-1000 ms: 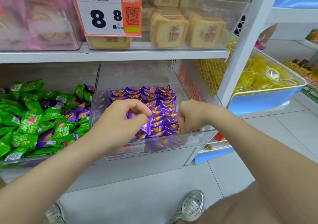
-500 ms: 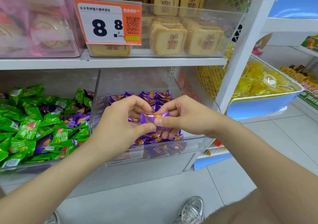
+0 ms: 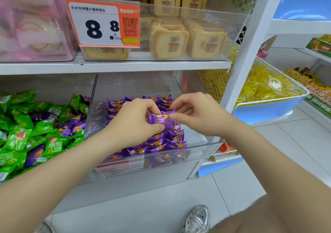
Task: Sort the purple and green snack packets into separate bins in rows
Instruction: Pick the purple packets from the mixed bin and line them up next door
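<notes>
Both hands hold one purple snack packet (image 3: 160, 119) above the clear middle bin (image 3: 157, 156). My left hand (image 3: 136, 123) pinches its left end between thumb and fingers. My right hand (image 3: 195, 113) pinches its right end. Under them, purple packets (image 3: 161, 143) lie in rows inside that bin. The open bin on the left holds a loose heap of green packets (image 3: 19, 134) with a few purple packets (image 3: 71, 127) mixed in near its right side.
A white shelf board (image 3: 114, 67) runs just above the bins, carrying a clear box of biscuit packs (image 3: 188, 41) with an orange price tag (image 3: 105, 22). A white upright post (image 3: 245, 50) stands right of the middle bin. A blue bin of yellow sweets (image 3: 268, 96) sits further right.
A second ago both hands were down among the purple rows. They lifted one purple packet between them, and now it is held slightly higher and flatter, facing the camera.
</notes>
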